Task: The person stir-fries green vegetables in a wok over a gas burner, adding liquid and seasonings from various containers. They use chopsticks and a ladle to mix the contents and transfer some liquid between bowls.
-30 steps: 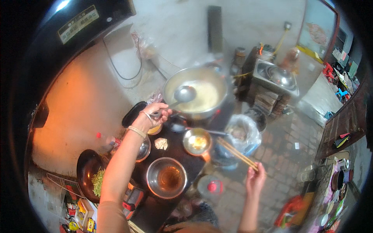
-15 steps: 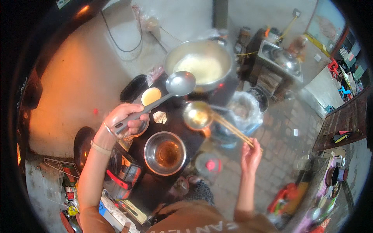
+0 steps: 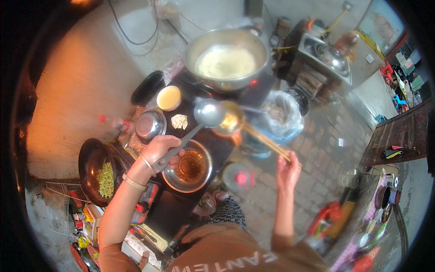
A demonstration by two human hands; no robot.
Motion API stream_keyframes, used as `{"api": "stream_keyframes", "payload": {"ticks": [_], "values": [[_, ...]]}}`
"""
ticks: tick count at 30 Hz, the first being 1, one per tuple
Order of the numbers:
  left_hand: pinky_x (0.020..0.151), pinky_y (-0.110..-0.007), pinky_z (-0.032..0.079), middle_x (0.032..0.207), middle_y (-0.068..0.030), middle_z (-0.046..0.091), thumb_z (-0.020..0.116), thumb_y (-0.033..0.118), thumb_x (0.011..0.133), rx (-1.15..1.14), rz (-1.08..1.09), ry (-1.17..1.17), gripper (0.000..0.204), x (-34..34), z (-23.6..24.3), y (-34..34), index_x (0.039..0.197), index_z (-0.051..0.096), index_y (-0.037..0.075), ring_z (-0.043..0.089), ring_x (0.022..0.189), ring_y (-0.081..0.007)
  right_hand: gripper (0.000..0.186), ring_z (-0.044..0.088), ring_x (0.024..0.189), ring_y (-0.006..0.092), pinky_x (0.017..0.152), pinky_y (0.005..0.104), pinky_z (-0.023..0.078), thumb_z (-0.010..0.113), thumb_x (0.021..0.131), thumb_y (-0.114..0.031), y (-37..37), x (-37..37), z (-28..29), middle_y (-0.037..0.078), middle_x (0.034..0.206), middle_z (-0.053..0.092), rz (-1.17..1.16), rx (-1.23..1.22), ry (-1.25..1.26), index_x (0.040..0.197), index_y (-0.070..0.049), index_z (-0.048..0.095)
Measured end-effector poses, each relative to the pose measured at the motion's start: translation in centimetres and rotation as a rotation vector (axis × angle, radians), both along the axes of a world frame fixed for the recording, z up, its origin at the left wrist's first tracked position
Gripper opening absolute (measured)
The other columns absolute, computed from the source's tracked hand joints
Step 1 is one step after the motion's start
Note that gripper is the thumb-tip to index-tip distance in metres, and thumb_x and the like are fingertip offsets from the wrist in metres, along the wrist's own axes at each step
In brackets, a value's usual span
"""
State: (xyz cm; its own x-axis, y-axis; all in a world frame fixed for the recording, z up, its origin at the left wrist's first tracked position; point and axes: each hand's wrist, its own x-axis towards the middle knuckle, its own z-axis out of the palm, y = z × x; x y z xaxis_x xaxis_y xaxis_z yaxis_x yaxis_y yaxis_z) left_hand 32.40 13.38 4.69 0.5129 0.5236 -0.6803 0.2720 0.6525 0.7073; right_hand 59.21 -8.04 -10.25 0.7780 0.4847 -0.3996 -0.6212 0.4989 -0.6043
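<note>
My left hand point(image 3: 164, 153) is closed around the grey handle of a ladle point(image 3: 210, 113). The ladle's round metal head hangs over the dark tabletop, just left of a small golden-looking metal bowl point(image 3: 229, 120). Two wooden chopsticks point(image 3: 267, 143) are pinched at their near ends in my right hand point(image 3: 288, 171); their far ends reach the small bowl's right side, and whether they touch it I cannot tell. Below the ladle, partly behind my left hand, stands a steel basin point(image 3: 206, 159) with brown liquid. A wide metal pot point(image 3: 233, 85) with pale, whitish contents stands beyond.
Around the dark table point(image 3: 170, 217) are a yellow-filled cup point(image 3: 169, 98), a crumpled pale lump point(image 3: 179, 121) and a steel bowl point(image 3: 150, 124). A wok point(image 3: 87, 163) with green vegetables sits left. To the right are a plastic-lined bin point(image 3: 290, 102) and a pink-knobbed lid point(image 3: 235, 182).
My left hand has brought the ladle away from the pot, nearer to me, and now sits over the basin's edge. The view has shifted, showing the wok's vegetables. My right hand keeps the chopsticks.
</note>
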Motion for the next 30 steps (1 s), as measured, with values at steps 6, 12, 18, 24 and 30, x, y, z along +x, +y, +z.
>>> {"api": "stream_keyframes", "payload": {"ticks": [6,12,18,24,30], "values": [[0.030,-0.028,0.039,0.060,-0.0079,0.054,0.044,0.009,0.083,0.341,-0.214,0.289,0.011,2.1,-2.6,-0.1,0.077,0.046,0.000,0.051,0.037,-0.0158,0.016,0.063,0.063,0.0209,0.054,0.0264,0.054,0.053,0.086,-0.013,0.1,-0.2,-0.4,0.011,0.078,0.062,-0.007,-0.048,-0.006,0.089,0.003,0.056],[0.036,-0.033,0.043,0.061,-0.0122,0.055,0.044,0.011,0.085,0.662,-0.403,0.531,0.013,3.3,-2.0,-1.7,0.081,0.043,-0.001,0.055,0.042,-0.0227,0.017,0.063,0.063,0.0201,0.055,0.0263,0.053,0.052,0.086,-0.015,0.7,-0.3,-0.9,0.011,0.077,0.062,0.004,-0.084,-0.013,0.090,0.002,0.056],[0.068,-0.048,0.046,0.077,-0.0244,0.058,0.042,0.014,0.085,1.177,-0.701,0.814,0.017,3.1,-2.2,-2.9,0.091,0.043,-0.002,0.056,0.076,-0.0427,0.019,0.063,0.063,0.0214,0.055,0.0266,0.053,0.051,0.087,-0.015,1.2,-0.2,-1.4,0.012,0.078,0.061,0.033,-0.113,-0.077,0.092,0.003,0.053],[0.057,-0.047,0.045,0.068,-0.0200,0.057,0.045,0.014,0.085,1.312,-0.715,0.822,0.018,1.3,-2.4,-3.9,0.095,0.043,-0.001,0.056,0.063,-0.0402,0.018,0.063,0.062,0.0221,0.053,0.0277,0.053,0.051,0.087,-0.013,2.5,-0.7,-1.2,0.014,0.077,0.060,0.081,-0.140,-0.167,0.092,0.004,0.052],[0.048,-0.041,0.044,0.060,-0.0191,0.055,0.048,0.008,0.083,1.357,-0.538,0.630,0.019,-0.3,-0.7,-4.7,0.098,0.046,-0.003,0.057,0.053,-0.0335,0.013,0.062,0.062,0.0192,0.055,0.0264,0.052,0.053,0.085,-0.008,4.2,-1.3,1.2,0.012,0.077,0.059,0.215,-0.314,-0.517,0.088,0.004,0.056]]}}
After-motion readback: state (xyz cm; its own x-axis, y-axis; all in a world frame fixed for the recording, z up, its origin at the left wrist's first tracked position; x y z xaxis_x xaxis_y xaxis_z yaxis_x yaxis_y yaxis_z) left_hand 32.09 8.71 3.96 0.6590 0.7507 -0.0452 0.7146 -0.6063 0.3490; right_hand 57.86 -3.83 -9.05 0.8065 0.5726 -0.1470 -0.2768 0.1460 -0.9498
